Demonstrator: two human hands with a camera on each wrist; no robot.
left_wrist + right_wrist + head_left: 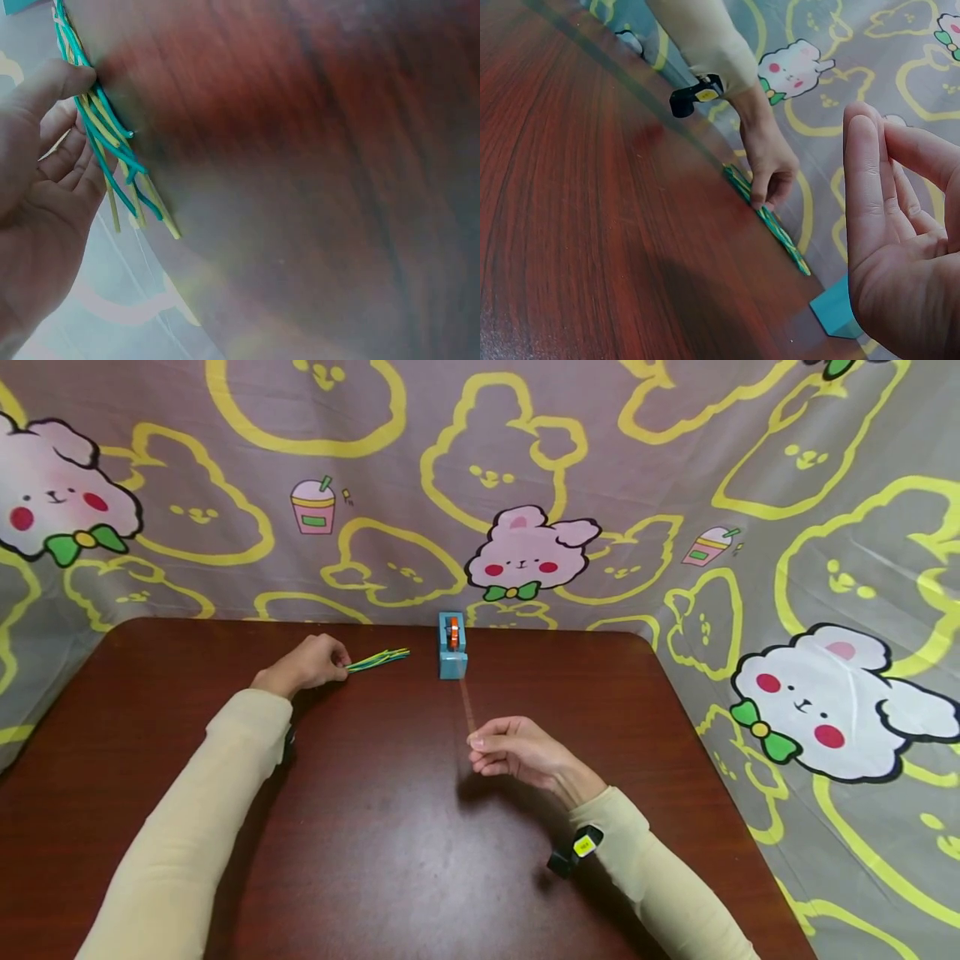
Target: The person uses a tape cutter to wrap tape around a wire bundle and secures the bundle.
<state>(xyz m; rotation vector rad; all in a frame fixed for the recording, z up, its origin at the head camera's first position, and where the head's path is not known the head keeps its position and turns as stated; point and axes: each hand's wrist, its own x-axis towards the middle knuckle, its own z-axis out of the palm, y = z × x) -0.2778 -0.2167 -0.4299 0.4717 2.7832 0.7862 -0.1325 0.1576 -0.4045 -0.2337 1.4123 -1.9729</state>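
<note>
My left hand pinches a bundle of thin green and yellow wires between thumb and fingers, low over the far left of the table. In the left wrist view loose wire ends fan out below the thumb. To the right of the bundle stands a blue tape dispenser with an orange-cored roll. A strip of clear tape runs from its front edge to my right hand, whose thumb and fingertips pinch the end above the table. Only a blue corner of the dispenser shows in the right wrist view.
A dark red-brown wooden table lies under both hands. Behind its far edge and along the right side hangs a grey curtain with yellow outlines and cartoon rabbits. The dispenser stands near the far edge.
</note>
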